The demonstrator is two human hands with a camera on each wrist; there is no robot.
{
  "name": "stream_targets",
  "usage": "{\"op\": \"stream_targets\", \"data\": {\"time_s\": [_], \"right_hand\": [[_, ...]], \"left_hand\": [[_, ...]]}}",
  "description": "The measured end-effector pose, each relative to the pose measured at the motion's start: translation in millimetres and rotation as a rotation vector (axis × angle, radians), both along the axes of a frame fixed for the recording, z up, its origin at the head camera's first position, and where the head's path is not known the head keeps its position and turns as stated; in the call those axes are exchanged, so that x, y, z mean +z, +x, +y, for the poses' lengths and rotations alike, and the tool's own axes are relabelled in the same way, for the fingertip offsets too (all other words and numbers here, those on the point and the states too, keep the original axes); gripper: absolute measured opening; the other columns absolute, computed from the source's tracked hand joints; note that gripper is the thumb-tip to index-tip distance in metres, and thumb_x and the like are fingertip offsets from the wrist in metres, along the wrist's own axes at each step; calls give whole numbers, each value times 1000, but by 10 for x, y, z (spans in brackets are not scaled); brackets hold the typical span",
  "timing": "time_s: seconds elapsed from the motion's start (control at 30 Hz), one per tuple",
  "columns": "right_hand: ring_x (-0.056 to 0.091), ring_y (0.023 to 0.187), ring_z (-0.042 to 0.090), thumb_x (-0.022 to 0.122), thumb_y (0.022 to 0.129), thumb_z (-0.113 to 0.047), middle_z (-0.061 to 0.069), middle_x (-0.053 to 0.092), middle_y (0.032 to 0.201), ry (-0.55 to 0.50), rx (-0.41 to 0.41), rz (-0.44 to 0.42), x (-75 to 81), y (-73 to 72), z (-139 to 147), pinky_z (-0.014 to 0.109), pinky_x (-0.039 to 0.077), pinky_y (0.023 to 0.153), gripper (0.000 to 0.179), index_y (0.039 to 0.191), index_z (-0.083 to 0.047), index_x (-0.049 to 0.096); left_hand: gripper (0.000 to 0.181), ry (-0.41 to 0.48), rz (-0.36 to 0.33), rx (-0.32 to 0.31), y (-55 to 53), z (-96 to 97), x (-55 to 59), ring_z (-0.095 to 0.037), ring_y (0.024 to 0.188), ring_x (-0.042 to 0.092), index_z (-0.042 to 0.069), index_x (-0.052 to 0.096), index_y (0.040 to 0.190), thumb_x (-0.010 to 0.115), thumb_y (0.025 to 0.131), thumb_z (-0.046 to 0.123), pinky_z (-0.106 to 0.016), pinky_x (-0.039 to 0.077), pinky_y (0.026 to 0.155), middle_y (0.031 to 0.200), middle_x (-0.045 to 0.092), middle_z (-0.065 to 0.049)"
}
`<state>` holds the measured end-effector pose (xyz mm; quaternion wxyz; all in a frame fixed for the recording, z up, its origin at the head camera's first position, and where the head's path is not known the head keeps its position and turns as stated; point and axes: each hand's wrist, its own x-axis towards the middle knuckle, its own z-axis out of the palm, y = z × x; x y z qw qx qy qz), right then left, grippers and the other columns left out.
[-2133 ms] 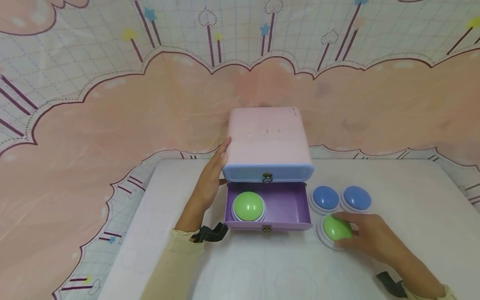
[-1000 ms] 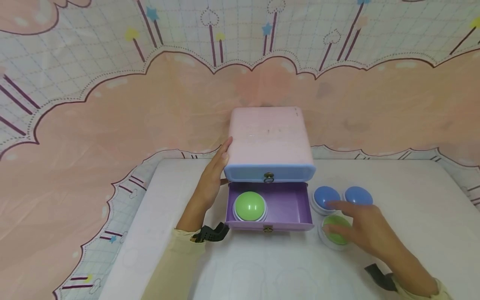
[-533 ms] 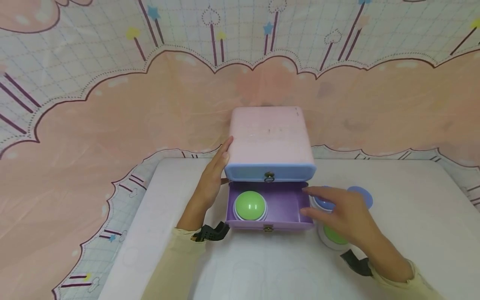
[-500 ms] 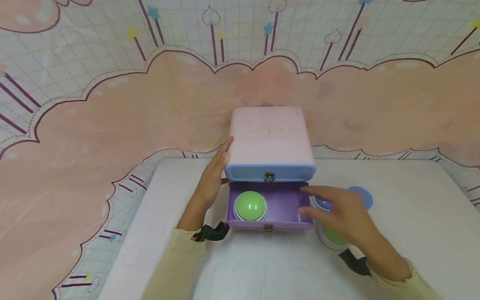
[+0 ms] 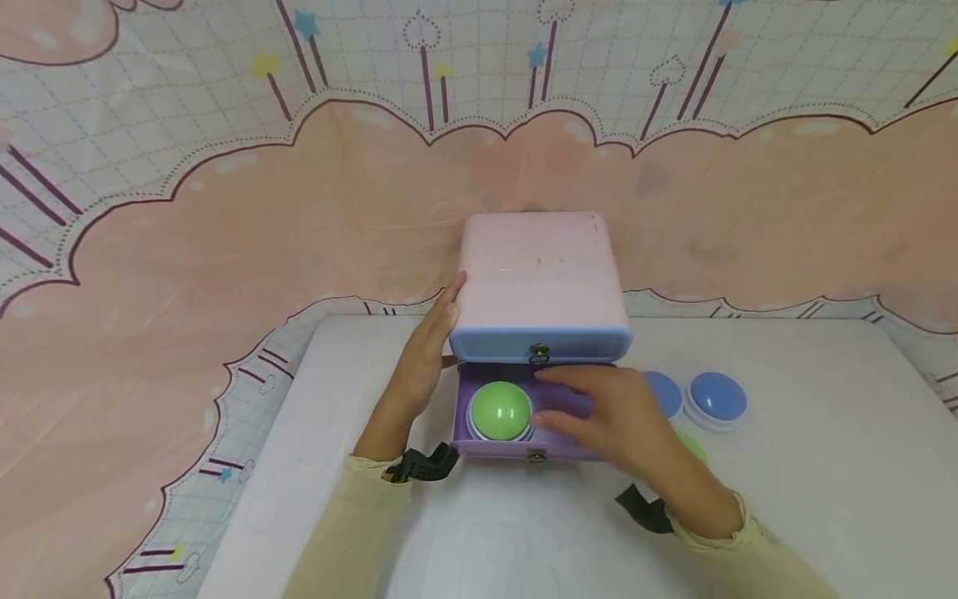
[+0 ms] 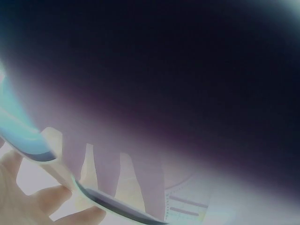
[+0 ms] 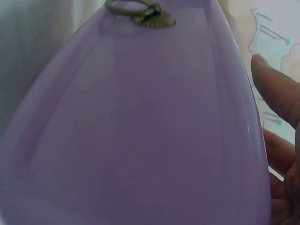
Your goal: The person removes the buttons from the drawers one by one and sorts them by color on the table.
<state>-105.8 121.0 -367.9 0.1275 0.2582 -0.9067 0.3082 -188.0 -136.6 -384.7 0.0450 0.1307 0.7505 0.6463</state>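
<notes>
My left hand [image 5: 415, 366] lies with straight fingers along the left side of a small pink-topped drawer cabinet [image 5: 539, 270]. The cabinet's lower purple drawer [image 5: 490, 450] is pulled out. Inside it, at the left, sits a green dome-topped push button [image 5: 500, 410] on a white base. Reaching over the drawer from the right, my right hand [image 5: 624, 416] has thumb and forefinger spread apart; the thumb tip is right at the green dome's edge. Nothing is in its grip. In the right wrist view, the drawer front [image 7: 150, 122] fills the frame, with the thumb [image 7: 276, 93] beside it.
Two blue push buttons [image 5: 717, 396] stand on the white table [image 5: 823, 466] right of the cabinet. Another green button [image 5: 693, 445] is mostly hidden behind my right hand. The blue upper drawer [image 5: 490, 344] is closed. A printed cloth [image 5: 359, 216] hangs behind.
My right hand let go of the green button on the table, lifted off and moved left over the drawer to the green button inside. My left hand stayed on the cabinet.
</notes>
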Motion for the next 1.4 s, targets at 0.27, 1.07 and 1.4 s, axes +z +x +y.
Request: {"op": "stream_targets", "data": {"time_s": [0.27,1.07,1.4], "right_hand": [[71,95,20,90,76,-39,1,78,113,1,38,-92,-4,-47,-277,42,59,89,52,120,-14,77],[66,101,18,95,69,-37,-4,76,113,167,-38,-286,-66,-195,-583,41,54,88,57,122,-23,76],[65,99,20,93,72,-38,-2,75,115,162,-87,-332,-58,-193,-589,42,53,87,60,127,-23,73]], "left_hand": [[46,-1,-1,-4,10,-2,17,-24,153,27,54,31,155,31,108,52,-73,41,103,167,21,21],[45,16,-12,-8,4,2,16,-22,151,29,55,32,154,31,109,52,-72,40,105,166,22,22],[45,17,-13,-6,-2,-3,8,-22,151,30,55,33,154,32,108,52,-72,41,104,166,22,22]]}}
